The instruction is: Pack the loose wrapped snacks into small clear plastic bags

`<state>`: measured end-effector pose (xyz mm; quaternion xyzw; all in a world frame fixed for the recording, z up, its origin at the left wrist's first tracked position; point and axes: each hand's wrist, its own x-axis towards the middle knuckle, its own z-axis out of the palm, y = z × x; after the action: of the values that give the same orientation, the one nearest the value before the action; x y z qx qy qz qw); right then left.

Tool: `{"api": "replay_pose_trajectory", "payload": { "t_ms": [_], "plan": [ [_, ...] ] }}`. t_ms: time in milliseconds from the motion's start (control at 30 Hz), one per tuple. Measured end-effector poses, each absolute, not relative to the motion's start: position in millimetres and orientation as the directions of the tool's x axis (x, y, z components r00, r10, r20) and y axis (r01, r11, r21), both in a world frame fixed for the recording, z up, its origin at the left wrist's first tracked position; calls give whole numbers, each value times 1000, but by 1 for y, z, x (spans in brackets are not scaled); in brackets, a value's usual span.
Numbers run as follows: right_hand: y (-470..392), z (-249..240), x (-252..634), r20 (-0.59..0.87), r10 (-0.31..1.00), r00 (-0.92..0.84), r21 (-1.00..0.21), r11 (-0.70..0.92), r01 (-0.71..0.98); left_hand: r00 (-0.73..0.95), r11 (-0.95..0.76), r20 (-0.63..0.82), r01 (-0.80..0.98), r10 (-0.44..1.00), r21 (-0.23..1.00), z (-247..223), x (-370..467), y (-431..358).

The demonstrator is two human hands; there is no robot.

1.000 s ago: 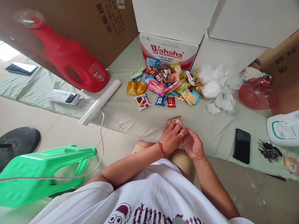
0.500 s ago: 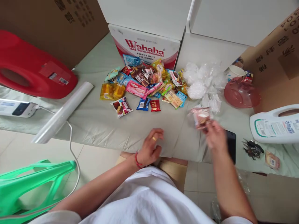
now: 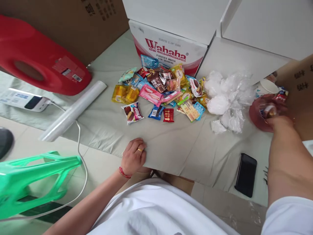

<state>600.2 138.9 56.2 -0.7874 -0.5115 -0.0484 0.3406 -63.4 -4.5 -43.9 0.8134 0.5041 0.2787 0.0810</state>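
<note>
My left hand [image 3: 133, 157] rests at the table's near edge, its fingers curled in with nothing visible in them. At the far right, my right hand [image 3: 280, 123] reaches into a translucent red plastic bowl [image 3: 259, 122]. A small wrapped snack packet [image 3: 271, 112] shows at its fingertips inside the bowl; the fingers are partly hidden and blurred. Left of the bowl lie crumpled clear plastic bags [image 3: 220, 94]. A heap of wrapped snacks [image 3: 156, 81] fills the table's middle. In front of it lie a chocolate pie packet [image 3: 132, 113], a blue packet [image 3: 156, 112] and a red packet [image 3: 168, 115].
A Wahaha carton [image 3: 168, 49] stands behind the snacks. To the left are a red jug [image 3: 49, 62], a plastic film roll [image 3: 75, 109], a power strip [image 3: 25, 99] and a green stool [image 3: 39, 182]. A phone [image 3: 246, 175] and paper cup [image 3: 266, 87] are at the right.
My right hand has carried the snack packet rightwards from near the plastic bags into the red bowl. My left hand has shifted left and its fingers have curled. The view has turned.
</note>
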Motion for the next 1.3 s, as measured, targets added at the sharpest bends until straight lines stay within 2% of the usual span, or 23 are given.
{"api": "replay_pose_trajectory", "payload": {
  "t_ms": [67,133,167,233,300,333,367,433,500,533,600,667,700,767,833,900,967,1067,1167,1233,1300],
  "plan": [
    [128,54,592,433,665,609,-404,-460,790,335,-473,373,790,866,389,-45,-62,-5],
    [108,54,571,499,588,636,-362,-526,770,334,-466,361,795,871,388,-47,-62,-5],
    [96,54,555,537,619,573,-338,-464,819,333,-463,357,797,873,388,-47,-62,-5],
    [71,49,514,544,768,339,-288,-208,935,330,-465,365,796,871,388,-48,-63,-6],
    [47,36,469,338,941,26,-292,78,953,324,-465,370,788,871,404,-49,-63,-6],
    [38,27,449,224,970,-93,-310,162,937,318,-460,365,782,875,420,-49,-63,-6],
    [29,18,431,147,980,-134,-318,175,932,313,-453,354,774,881,444,-49,-63,-6],
    [14,2,402,108,993,-51,-327,83,941,304,-439,328,737,895,514,-47,-64,-6],
    [1,-5,375,183,974,133,-382,-54,923,277,-406,299,677,913,614,-41,-63,-6],
    [-5,-5,360,228,946,231,-455,-106,884,259,-375,272,636,927,674,-37,-61,-6],
    [-17,-2,323,249,871,424,-681,-154,716,222,-266,172,526,960,808,-25,-54,-8],
    [-29,3,277,116,838,533,-890,-150,430,230,-85,4,343,973,936,-12,-42,-11],
    [-35,5,252,23,852,523,-944,-153,291,260,28,-85,218,962,976,-6,-33,-13],
    [-47,6,208,-115,905,410,-974,-185,134,356,225,-204,-18,912,974,4,-15,-15],
    [-56,6,176,-170,951,257,-970,-207,125,429,344,-246,-169,869,924,9,1,-16],
    [-61,6,160,-178,968,177,-967,-206,153,419,418,-293,-246,860,875,8,10,-15],
    [-62,7,157,-180,959,218,-970,-209,121,358,463,-348,-317,867,828,4,11,-13],
    [-63,8,164,-227,920,318,-973,-229,-32,303,506,-411,-401,860,764,-3,2,-11],
    [-69,6,167,-298,906,300,-952,-259,-164,310,547,-451,-452,837,704,-4,-8,-10],
    [-74,5,165,-299,910,288,-952,-265,-153,291,533,-446,-481,846,696,-3,-12,-9],
    [-77,5,163,-179,930,321,-982,-187,-4,227,467,-408,-435,884,770,-2,-15,-9]
  ]
}}
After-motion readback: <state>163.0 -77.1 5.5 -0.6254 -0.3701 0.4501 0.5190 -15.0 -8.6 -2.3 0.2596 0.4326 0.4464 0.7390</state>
